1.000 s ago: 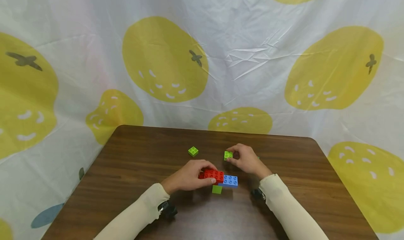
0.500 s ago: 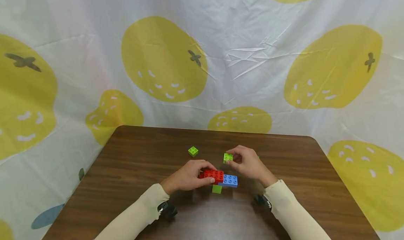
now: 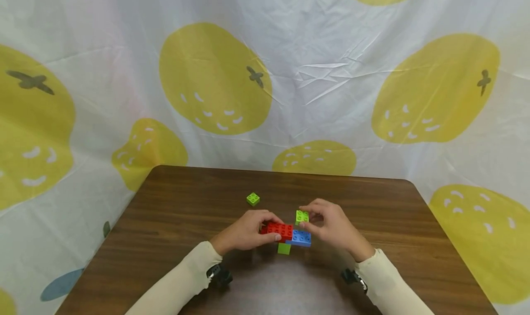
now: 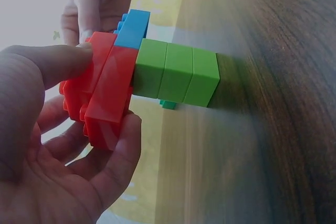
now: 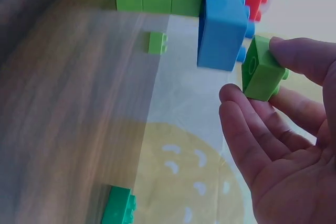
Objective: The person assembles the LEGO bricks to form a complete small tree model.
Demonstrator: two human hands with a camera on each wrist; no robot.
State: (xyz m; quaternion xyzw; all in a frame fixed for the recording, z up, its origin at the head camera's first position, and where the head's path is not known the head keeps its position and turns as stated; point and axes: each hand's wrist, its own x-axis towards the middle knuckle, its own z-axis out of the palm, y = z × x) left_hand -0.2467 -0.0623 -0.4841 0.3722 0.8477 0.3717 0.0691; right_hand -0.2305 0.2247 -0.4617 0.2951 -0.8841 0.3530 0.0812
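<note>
A toy-brick build stands before me: a column of green bricks (image 4: 176, 72) on the table, topped by a red brick (image 4: 113, 98) and a blue brick (image 3: 301, 237), with another red brick (image 3: 280, 231) above. My left hand (image 3: 247, 230) grips the red bricks, thumb on the near side and fingers around the far side. My right hand (image 3: 331, 225) pinches a light green square brick (image 5: 262, 69) between thumb and fingers. This brick is just above the blue brick's studs, with a narrow gap showing in the right wrist view.
Another light green brick (image 3: 253, 199) lies farther back on the brown wooden table (image 3: 186, 191). A darker green brick (image 5: 118, 205) rests on the table in the right wrist view. Behind the table hangs a white curtain (image 3: 314, 89) with yellow fruit prints.
My right hand has brought the light green brick toward me, from behind the build to close over the blue brick. My left hand stays on the red bricks.
</note>
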